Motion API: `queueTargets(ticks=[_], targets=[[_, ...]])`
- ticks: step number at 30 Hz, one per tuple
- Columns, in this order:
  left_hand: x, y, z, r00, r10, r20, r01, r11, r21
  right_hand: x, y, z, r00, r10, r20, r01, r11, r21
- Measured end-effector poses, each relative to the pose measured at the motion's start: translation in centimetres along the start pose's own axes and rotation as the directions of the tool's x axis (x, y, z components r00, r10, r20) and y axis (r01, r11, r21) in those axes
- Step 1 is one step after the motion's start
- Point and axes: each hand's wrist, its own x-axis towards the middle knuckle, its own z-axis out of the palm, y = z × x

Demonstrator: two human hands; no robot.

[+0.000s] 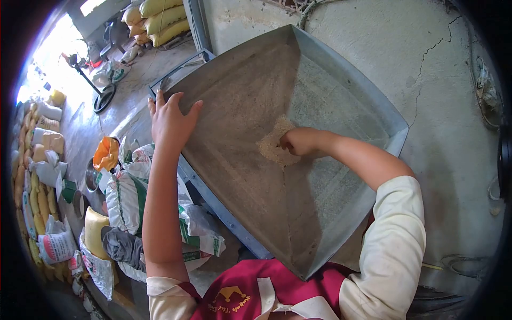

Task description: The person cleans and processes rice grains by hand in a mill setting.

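Observation:
A wide square metal hopper (240, 112) slopes down to its middle, where a small heap of pale brown grain (274, 154) lies. My right hand (301, 142) reaches down into the hopper at the heap, its fingers curled and closed against the grain. What sits inside those fingers is hidden. At the hopper's left rim is my left hand (173, 120), open, with its fingers spread and nothing held in it.
A blue metal frame (224, 221) stands under the hopper. White woven sacks (125, 202) and an orange bag (106, 153) crowd the floor on the left. Yellow sacks (165, 21) are stacked at the back. A cracked wall (426, 90) rises on the right.

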Motion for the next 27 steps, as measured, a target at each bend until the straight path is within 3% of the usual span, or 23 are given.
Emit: queueTargets(ticks=[2, 5, 6, 8, 9, 11, 15, 17, 18, 20, 24, 26, 27], targets=[[0.0, 0.0, 0.0, 1.000, -0.001, -0.001, 0.001, 1.000, 0.003, 0.6, -0.6, -0.6, 0.925, 0.097, 0.368, -0.145, 0.984, 0.104], [0.0, 0.0, -0.1, 1.000, -0.004, 0.019, 0.004, 1.000, 0.002, 0.1, -1.4, 1.2, 0.881, 0.145, 0.451, -0.214, 0.971, 0.105], [0.0, 0.0, -0.1, 1.000, -0.002, 0.020, 0.002, 1.000, 0.004, 0.3, -0.6, 1.9, 0.882, 0.144, 0.450, -0.214, 0.971, 0.108], [0.0, 0.1, -0.1, 1.000, 0.000, 0.017, 0.000, 1.000, 0.001, 0.8, 1.9, 4.1, 0.993, -0.069, 0.093, 0.053, 0.986, 0.160], [0.0, 0.1, -0.1, 1.000, -0.002, 0.017, 0.002, 1.000, 0.000, 0.8, 2.5, 4.5, 0.993, -0.069, 0.094, 0.053, 0.986, 0.158], [0.0, 0.0, -0.1, 1.000, 0.007, 0.012, -0.007, 1.000, 0.009, 1.1, 3.7, 5.2, 0.940, -0.146, -0.308, 0.164, 0.986, 0.032], [0.0, 0.1, -0.2, 1.000, -0.004, 0.020, 0.004, 1.000, 0.004, -0.2, 0.6, 3.0, 0.959, -0.131, -0.252, 0.163, 0.981, 0.109], [0.0, -0.1, 0.0, 1.000, 0.002, 0.016, -0.002, 1.000, 0.005, -0.5, -1.8, 3.0, 0.995, -0.078, 0.069, 0.071, 0.992, 0.100], [0.0, -0.1, 0.0, 1.000, 0.001, 0.016, -0.002, 1.000, 0.006, -0.3, -2.4, 3.4, 0.994, -0.079, 0.069, 0.072, 0.992, 0.100], [0.0, 0.0, -0.1, 1.000, 0.001, 0.019, -0.001, 1.000, -0.002, 0.0, -3.0, 4.3, 0.968, -0.094, 0.231, 0.081, 0.995, 0.064], [0.0, 0.0, -0.2, 1.000, -0.007, 0.019, 0.007, 1.000, -0.011, 0.2, -1.1, 4.1, 0.971, -0.043, 0.233, 0.019, 0.994, 0.106], [-0.1, 0.0, -0.2, 0.999, -0.005, 0.035, 0.006, 1.000, -0.030, 0.0, 0.4, 4.2, 0.992, -0.127, 0.028, 0.120, 0.977, 0.178], [0.0, 0.0, -0.3, 0.999, -0.008, 0.032, 0.009, 0.999, -0.031, 0.2, 1.5, 4.6, 0.991, -0.128, 0.029, 0.121, 0.977, 0.175]])
